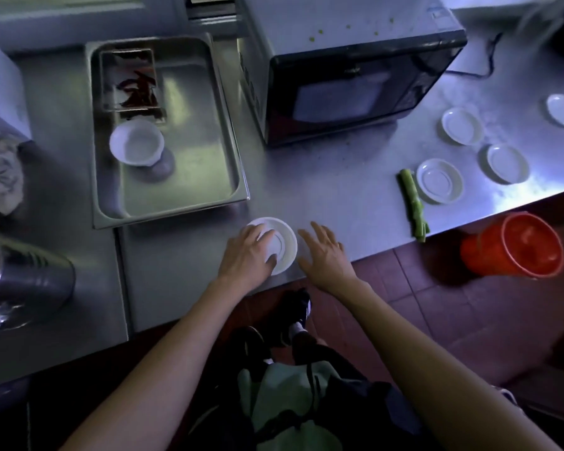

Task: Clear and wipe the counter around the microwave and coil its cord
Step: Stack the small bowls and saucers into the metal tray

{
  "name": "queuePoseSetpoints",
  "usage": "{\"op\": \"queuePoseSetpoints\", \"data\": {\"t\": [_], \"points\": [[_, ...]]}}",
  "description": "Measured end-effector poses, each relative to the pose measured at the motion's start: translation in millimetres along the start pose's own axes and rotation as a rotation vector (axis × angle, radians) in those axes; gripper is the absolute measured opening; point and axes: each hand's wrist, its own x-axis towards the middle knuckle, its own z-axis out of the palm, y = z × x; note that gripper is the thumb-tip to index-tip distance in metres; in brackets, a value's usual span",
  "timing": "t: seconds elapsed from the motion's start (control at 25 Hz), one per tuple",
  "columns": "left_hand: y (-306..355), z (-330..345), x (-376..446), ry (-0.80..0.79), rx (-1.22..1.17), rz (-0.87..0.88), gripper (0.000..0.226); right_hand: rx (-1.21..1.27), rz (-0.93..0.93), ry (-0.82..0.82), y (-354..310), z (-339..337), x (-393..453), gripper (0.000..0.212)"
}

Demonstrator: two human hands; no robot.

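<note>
Microwave, no legible branding

White saucer at counter edge

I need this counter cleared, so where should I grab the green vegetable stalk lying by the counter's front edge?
Pinch the green vegetable stalk across its narrow width near the middle, coming straight down from above. It lies flat on the steel counter, long and thin, with one end at the front edge. Its right side is crowded by a small white saucer, so set the fingers carefully there.
</note>
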Motion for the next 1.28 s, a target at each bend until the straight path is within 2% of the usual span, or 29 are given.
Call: {"op": "queuePoseSetpoints", "data": {"t": [0.2,0.48,0.88,1.12,1.28], "points": [[-9.3,21.8,4.0,-0.194,0.181,-0.018,0.087,0.023,0.089,0.014,11.2,9.8,-26.3,0.06],[-4.3,38.3,36.2,-0.328,0.196,-0.05,0.114,0.056,0.151,0.009,28.8,22.3,-41.3,0.058],[13.0,40.9,48.5,-0.281,0.271,-0.099,0.116,0.155,0.189,0.008,55.1,39.9,-71.8,0.06],[83.8,38.7,56.8,-0.226,0.285,-0.067,0.109,0.203,0.138,0.035,110.0,15.3,-65.9,0.06],[147.8,39.7,73.3,-0.232,0.337,-0.014,0.115,0.248,0.149,0.111,159.8,-14.7,-64.9,0.059]]}}
